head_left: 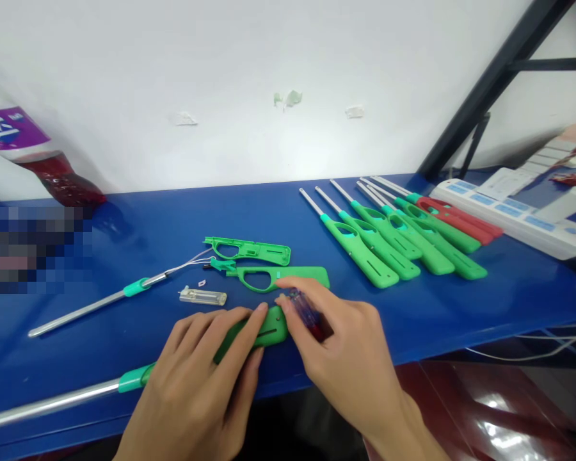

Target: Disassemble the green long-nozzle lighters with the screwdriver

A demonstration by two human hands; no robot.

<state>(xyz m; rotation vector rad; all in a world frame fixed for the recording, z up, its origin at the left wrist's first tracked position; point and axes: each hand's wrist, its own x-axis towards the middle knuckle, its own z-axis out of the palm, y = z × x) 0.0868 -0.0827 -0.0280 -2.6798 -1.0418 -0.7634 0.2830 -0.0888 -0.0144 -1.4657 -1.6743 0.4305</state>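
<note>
Pressing down with my left hand (192, 378), I hold a green lighter (277, 324) on or just over the worktop (436, 314), my fingers closed across its handle. Its long axis runs nearly sideways: the slotted butt end pokes out to the right of my left fingers, just beside my right fingertips, while the silver barrel (52, 402) stretches out to the left and slightly towards me. The right hand (348, 346) is nearer that butt end; it is curled around a small tool with a translucent dark handle (308, 315), and I cannot tell whether its tip touches the lighter. Just ahead of both hands lie two green shell halves (310, 275), with a clear tank (203, 296) beyond my left knuckles. Finished-looking lighters (365, 256) lie ahead and right of my right hand.
</note>
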